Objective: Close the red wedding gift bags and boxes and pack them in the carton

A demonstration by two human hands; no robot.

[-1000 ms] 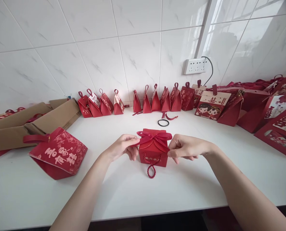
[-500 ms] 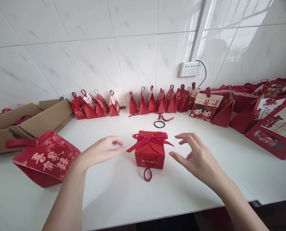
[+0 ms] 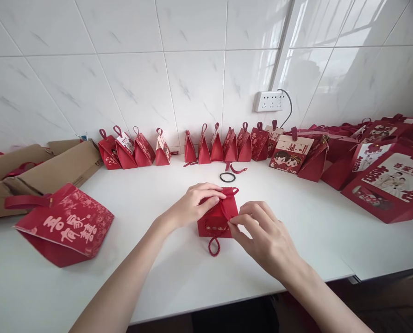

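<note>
A small red gift box (image 3: 208,230) stands upright on the white table, with gold characters on its front and a twisted cord handle (image 3: 214,246) hanging down onto the tabletop. Across its top runs a red satin ribbon (image 3: 230,212), largely covered by my fingers. My left hand (image 3: 197,202) reaches over the box from the left, its thumb and fingers closed on the ribbon at the top. At the box's right front edge, my right hand (image 3: 265,236) pinches a ribbon end between thumb and forefinger.
A black ring (image 3: 227,177) and a loose ribbon piece (image 3: 239,170) lie behind the box. Several red gift boxes (image 3: 204,150) line the wall. A larger red box (image 3: 67,226) and cardboard cartons (image 3: 59,167) stand left; printed boxes (image 3: 389,178) crowd the right.
Both hands have moved inward from beside the box and taken hold of the ribbon. The bow, spread wide before, is now mostly hidden, and its right end is drawn toward the front.
</note>
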